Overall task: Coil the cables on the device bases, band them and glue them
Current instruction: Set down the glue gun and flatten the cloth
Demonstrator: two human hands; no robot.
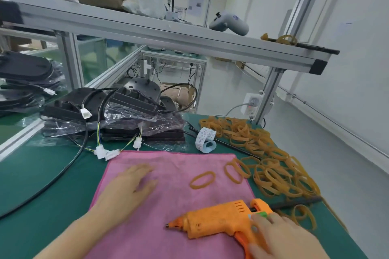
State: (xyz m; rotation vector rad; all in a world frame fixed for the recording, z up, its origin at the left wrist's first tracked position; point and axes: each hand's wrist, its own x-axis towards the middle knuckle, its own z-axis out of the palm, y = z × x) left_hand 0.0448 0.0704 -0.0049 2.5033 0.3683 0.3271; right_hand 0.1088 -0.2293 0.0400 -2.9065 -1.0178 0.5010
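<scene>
Green bench mat (52,185) underfoot of everything, pink cloth (172,187) spread flat across its near middle; nearest, right hand (282,237) at the lower right, fingers curled about the handle of an orange glue gun (219,222) lying on its side on the cloth, nozzle pointing left, dark glue stick jutting from its rear toward the right; left hand (128,187) pressed palm-down on the cloth's left part, fingers straight and slightly spread, holding nothing; single rubber band (202,179) loose on the cloth between the hands and beyond, two more at the cloth's right edge; heap of rubber bands (269,153) strewn along the mat's right side; roll of white labels (205,140) just past the cloth's far edge; farther back, black device bases (130,109) stacked in clear plastic bags, cables (84,143) uncoiled, white connectors (103,151) touching the cloth's far left corner; aluminium shelf (168,33) overhead, grey device and cardboard boxes on it.
</scene>
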